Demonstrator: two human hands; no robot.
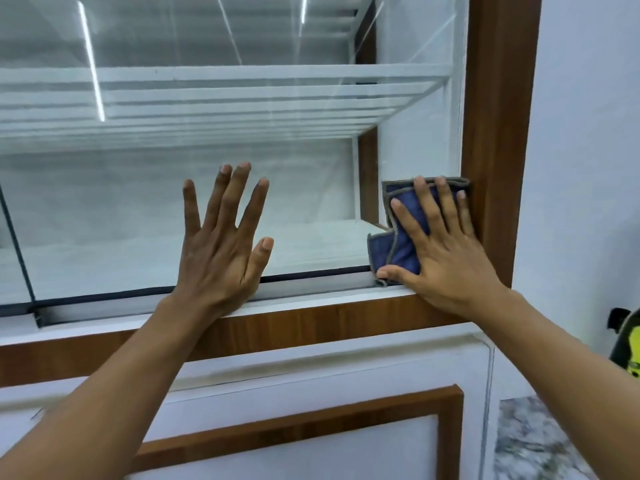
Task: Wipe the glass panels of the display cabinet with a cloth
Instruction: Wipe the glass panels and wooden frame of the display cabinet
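Note:
The display cabinet's glass panel [121,216] fills the upper left, framed in brown wood. My left hand [221,244] lies flat on the glass with fingers spread, its heel at the bottom rail. My right hand [440,244] presses a blue cloth with grey edging [401,247] flat against the lower right corner of the glass, beside the wooden side post [498,133]. Its fingers are straight and spread over the cloth.
White glass shelves [221,95] sit inside the cabinet. Below the glass run a white sill and a wooden rail [311,323], then a white lower door with wood trim [298,424]. A white wall [588,133] is at the right, with a black and yellow object [628,344] at the edge.

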